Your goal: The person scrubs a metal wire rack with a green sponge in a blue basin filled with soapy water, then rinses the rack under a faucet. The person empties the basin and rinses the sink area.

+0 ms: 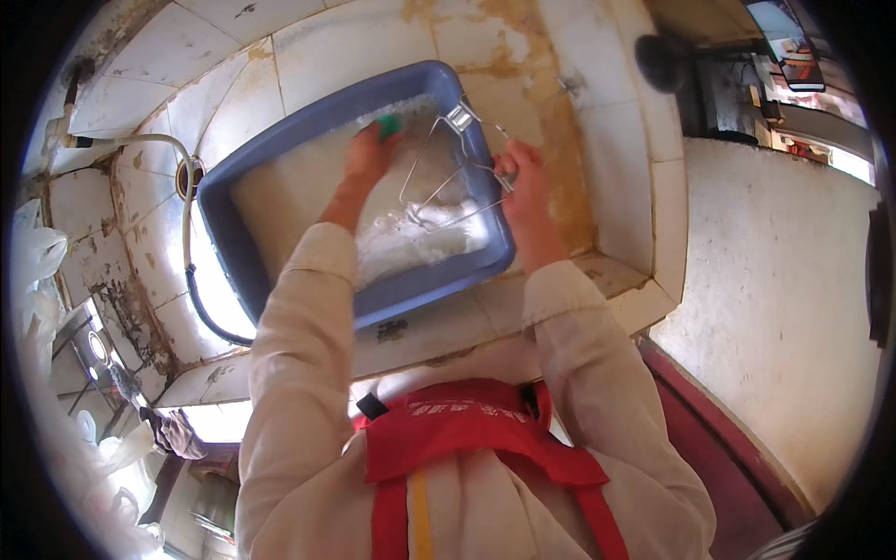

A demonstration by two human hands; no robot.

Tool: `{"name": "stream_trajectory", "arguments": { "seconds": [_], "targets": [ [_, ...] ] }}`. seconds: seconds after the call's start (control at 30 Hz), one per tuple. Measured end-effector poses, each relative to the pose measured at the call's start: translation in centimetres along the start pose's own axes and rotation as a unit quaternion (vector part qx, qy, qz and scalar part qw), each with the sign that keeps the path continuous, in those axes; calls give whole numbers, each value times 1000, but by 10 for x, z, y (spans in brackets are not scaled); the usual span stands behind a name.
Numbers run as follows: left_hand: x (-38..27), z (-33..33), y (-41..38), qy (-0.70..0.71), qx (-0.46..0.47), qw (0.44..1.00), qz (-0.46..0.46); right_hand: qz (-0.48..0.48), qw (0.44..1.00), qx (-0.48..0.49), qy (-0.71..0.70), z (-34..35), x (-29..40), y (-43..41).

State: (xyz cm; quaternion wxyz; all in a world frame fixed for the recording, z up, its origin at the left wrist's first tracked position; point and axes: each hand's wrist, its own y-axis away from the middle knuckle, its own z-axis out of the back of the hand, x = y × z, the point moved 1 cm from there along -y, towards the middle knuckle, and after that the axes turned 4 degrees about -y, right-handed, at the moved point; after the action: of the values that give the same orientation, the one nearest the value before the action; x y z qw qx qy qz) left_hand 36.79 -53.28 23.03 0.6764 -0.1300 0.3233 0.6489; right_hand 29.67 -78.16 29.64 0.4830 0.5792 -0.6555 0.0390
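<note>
A blue plastic basin point(329, 102) of cloudy, sudsy water sits on the tiled surface. My left hand point(367, 159) is over the water inside it, its fingers closed on a green scrubbing pad point(388, 127). At the basin's right rim, my right hand point(521, 178) grips a bent metal wire rack point(448, 183), whose exact kind I cannot tell. The wire frame extends left from that hand over the basin, its lower end near white foam point(420, 227). A flat metal clip point(459, 119) joins its wires at the top.
A hose point(187, 210) runs from a tap point(64, 133) down the basin's left side. A raised tiled ledge point(623, 297) borders the washing area at the front and right. White plastic bags point(45, 255) hang far left. A phone point(794, 52) is at the top right.
</note>
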Motion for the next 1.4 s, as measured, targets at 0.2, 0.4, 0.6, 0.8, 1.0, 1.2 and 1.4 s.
{"name": "stream_trajectory", "arguments": {
  "seconds": [0.2,0.4,0.6,0.8,1.0,1.2,1.4],
  "targets": [
    [95,3,8,-27,-99,969,227,-4,1000,-1,0,-6,0,11],
    [-105,8,21,59,-43,996,-47,8,1000,-5,13,0,-5,8],
    [-6,1,58,-75,94,988,-100,85,988,-13,130,-6,-4,13],
    [48,21,37,-11,-53,994,98,47,997,-15,58,-4,8,15],
    [114,-26,23,155,-98,972,150,45,999,-3,17,-16,-7,7],
    [-73,-7,27,90,35,994,48,29,998,-54,10,-4,-3,15],
    [113,-19,82,-12,90,990,112,52,998,-26,26,-5,-9,10]
  ]
}}
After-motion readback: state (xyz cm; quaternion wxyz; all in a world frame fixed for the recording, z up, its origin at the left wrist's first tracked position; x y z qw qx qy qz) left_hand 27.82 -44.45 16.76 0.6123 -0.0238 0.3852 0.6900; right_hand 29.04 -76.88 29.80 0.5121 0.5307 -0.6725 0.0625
